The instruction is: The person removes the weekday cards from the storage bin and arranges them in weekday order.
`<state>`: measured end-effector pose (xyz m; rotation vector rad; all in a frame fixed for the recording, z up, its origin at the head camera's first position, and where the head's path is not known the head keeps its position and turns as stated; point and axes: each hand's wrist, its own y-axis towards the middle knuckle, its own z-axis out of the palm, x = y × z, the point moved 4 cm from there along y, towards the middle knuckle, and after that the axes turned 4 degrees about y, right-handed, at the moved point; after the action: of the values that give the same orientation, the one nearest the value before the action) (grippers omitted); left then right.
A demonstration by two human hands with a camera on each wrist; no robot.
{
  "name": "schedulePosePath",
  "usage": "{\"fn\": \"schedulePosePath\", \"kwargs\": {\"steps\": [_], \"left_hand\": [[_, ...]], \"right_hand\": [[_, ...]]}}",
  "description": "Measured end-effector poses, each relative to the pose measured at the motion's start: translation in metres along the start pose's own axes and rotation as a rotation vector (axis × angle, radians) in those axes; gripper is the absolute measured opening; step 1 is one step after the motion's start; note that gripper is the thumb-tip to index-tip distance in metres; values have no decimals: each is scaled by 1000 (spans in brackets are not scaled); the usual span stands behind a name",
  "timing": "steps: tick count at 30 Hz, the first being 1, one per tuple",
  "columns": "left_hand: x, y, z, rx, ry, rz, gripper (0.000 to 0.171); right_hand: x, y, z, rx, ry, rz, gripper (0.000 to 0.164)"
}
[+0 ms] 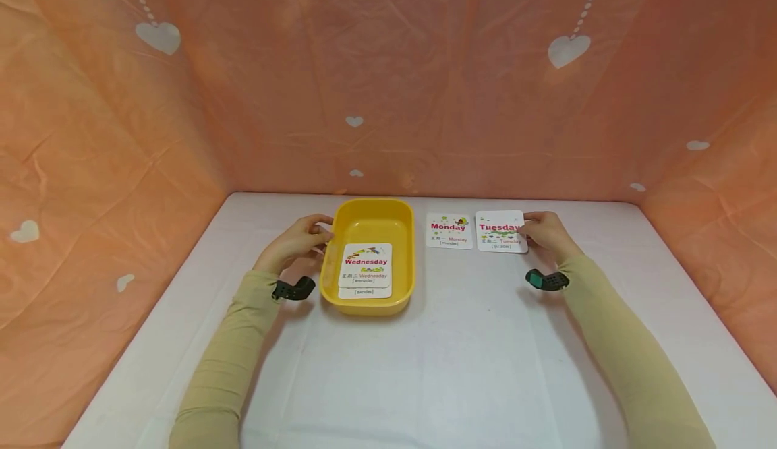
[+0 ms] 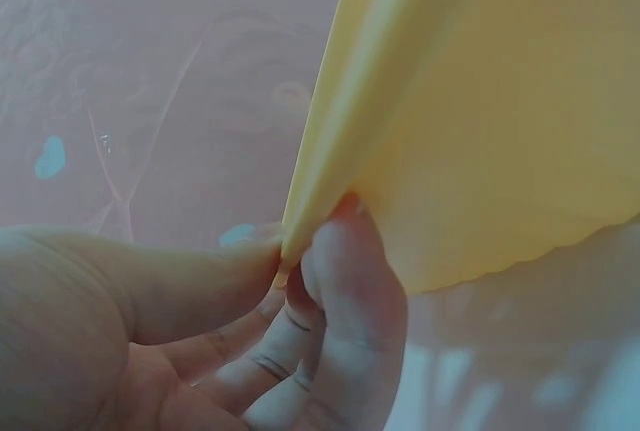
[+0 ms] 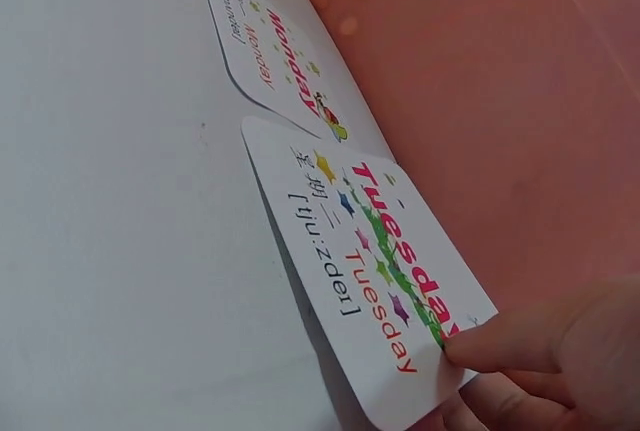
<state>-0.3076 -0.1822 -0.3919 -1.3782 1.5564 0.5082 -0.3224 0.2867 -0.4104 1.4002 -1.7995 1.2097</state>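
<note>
My left hand (image 1: 299, 238) pinches the left rim of a yellow plastic tray (image 1: 381, 207); the left wrist view shows thumb and fingers on either side of that rim (image 2: 330, 171). Inside the tray lies a Wednesday card (image 1: 366, 265), on top of at least one other card (image 1: 365, 293) that is mostly covered. At its right edge, my right hand (image 1: 548, 233) holds a Tuesday card (image 3: 375, 281) between thumb and fingers. A shadow under the card's near edge shows it slightly raised. Just left of it a Monday card (image 1: 449, 231) lies face up.
A white cloth (image 1: 425, 381) covers the table. Orange-pink fabric (image 1: 425, 98) with pale hearts stands along the back and both sides, close behind the tray and cards. Each wrist wears a dark band (image 1: 294, 289).
</note>
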Motion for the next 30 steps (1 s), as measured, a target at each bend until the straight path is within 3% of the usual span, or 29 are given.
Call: {"fn": "schedulePosePath", "kwargs": {"steps": [18, 30], "left_hand": [[-4, -6, 2, 10, -21, -7, 45], [-1, -5, 2, 2, -9, -3, 45]], "right_hand": [[-4, 0, -6, -94, -32, -51, 47], [-9, 5, -9, -81, -6, -51, 44]]}}
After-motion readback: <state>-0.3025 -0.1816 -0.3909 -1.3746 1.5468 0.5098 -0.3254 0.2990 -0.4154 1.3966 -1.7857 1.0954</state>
